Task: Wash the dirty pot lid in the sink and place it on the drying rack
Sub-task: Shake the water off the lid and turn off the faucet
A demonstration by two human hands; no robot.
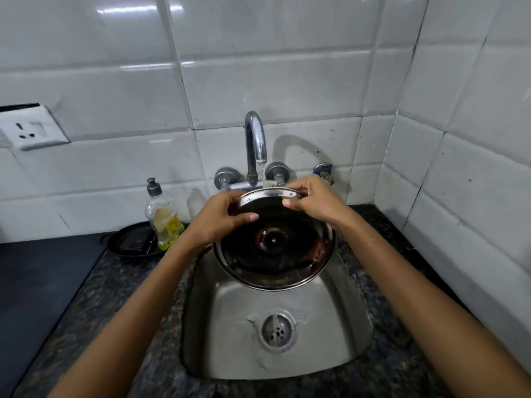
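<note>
A round glass pot lid (274, 248) with a steel rim is tilted over the back of the steel sink (339, 326), its underside facing me. My left hand (221, 216) grips the rim at its upper left. My right hand (313, 201) grips the rim at the upper right. A thin stream of water falls from the curved tap (255, 139) onto the lid's top edge. Reddish-brown residue shows on the lid's lower right. No drying rack is in view.
A dish soap bottle (163, 216) stands left of the sink, beside a black dish (129, 239) holding a scrubber. A dark stovetop (37, 282) lies at the far left. Granite counter (115, 297) surrounds the sink. White tiled walls close in behind and on the right.
</note>
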